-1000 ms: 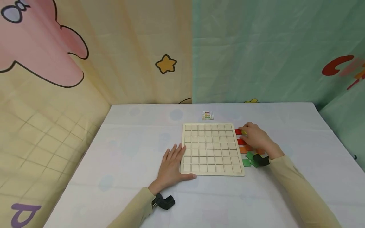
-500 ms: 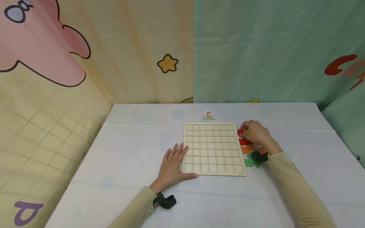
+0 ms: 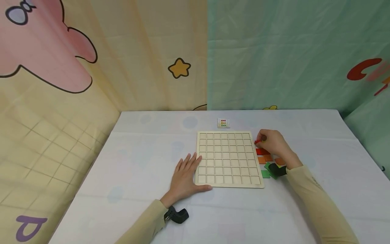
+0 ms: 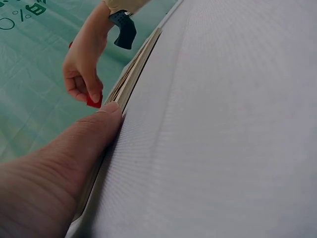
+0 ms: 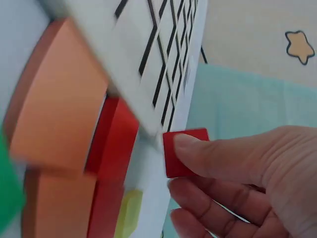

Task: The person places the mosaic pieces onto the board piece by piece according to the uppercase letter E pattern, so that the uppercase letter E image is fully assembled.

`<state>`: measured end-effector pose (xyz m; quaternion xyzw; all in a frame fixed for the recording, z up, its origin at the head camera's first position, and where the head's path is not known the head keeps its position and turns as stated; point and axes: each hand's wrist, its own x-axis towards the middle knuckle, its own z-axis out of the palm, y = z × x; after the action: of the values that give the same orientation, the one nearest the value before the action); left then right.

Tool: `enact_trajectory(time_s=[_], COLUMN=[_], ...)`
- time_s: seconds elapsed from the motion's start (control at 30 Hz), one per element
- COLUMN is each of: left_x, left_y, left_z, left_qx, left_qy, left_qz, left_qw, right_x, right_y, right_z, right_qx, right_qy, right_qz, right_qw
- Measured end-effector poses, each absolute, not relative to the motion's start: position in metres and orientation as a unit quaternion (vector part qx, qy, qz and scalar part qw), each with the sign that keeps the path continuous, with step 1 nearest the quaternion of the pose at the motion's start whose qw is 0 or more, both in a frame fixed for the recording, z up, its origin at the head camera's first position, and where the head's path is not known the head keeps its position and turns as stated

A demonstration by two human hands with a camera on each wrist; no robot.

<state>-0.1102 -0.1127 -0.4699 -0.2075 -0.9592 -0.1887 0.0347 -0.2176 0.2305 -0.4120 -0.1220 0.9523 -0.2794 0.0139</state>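
Observation:
A pale wooden grid board point(image 3: 228, 159) lies flat on the table. My left hand point(image 3: 182, 179) rests at its near left corner, fingers spread along the left edge and thumb by the front edge. Just beyond the right edge, my right hand point(image 3: 274, 142) pinches a small red square tile point(image 5: 171, 161) between thumb and fingers. In the right wrist view this tile is raised and tilted beside the board. Below the hand lie more red tiles point(image 3: 261, 151), orange tiles point(image 3: 261, 160) and green tiles point(image 3: 265, 174). A yellow tile point(image 5: 130, 213) shows in the right wrist view.
A small card point(image 3: 223, 123) with a coloured grid pattern lies behind the board. The white cloth-covered table point(image 3: 131, 162) reaches back to printed curtains. Black wrist mounts point(image 3: 178, 216) sit on both wrists, the right one over part of the green tiles.
My right hand has taken hold of the red tile near the board's far right corner, lifting and tilting it. My left hand stays against the board.

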Motion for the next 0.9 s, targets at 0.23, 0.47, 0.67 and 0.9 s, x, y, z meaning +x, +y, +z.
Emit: enact_trajectory(time_s=[0.23,0.47,0.67,0.9], left_x=[-0.11,-0.111,-0.111,-0.111], left_y=[-0.112,-0.111,-0.112,-0.112], left_z=[-0.469,-0.468,-0.47,-0.471], left_qx=[-0.207,-0.205,-0.207,-0.209], left_qy=[-0.96,-0.962,-0.963,-0.963], left_qz=[-0.187,-0.179,-0.172,-0.169], left_qw=[0.026,0.027,0.029,0.034], right_x=[-0.214,-0.219,-0.229,-0.233], right_y=[0.194,0.154,0.129,0.114], right_z=[-0.411,-0.416,-0.422,-0.424], right_qx=[-0.169,-0.2,-0.203,-0.174], right_qy=[0.93,0.894,0.895,0.924], right_qz=[-0.323,-0.401,-0.396,-0.339], right_qw=[-0.038,0.008,0.014,0.017])
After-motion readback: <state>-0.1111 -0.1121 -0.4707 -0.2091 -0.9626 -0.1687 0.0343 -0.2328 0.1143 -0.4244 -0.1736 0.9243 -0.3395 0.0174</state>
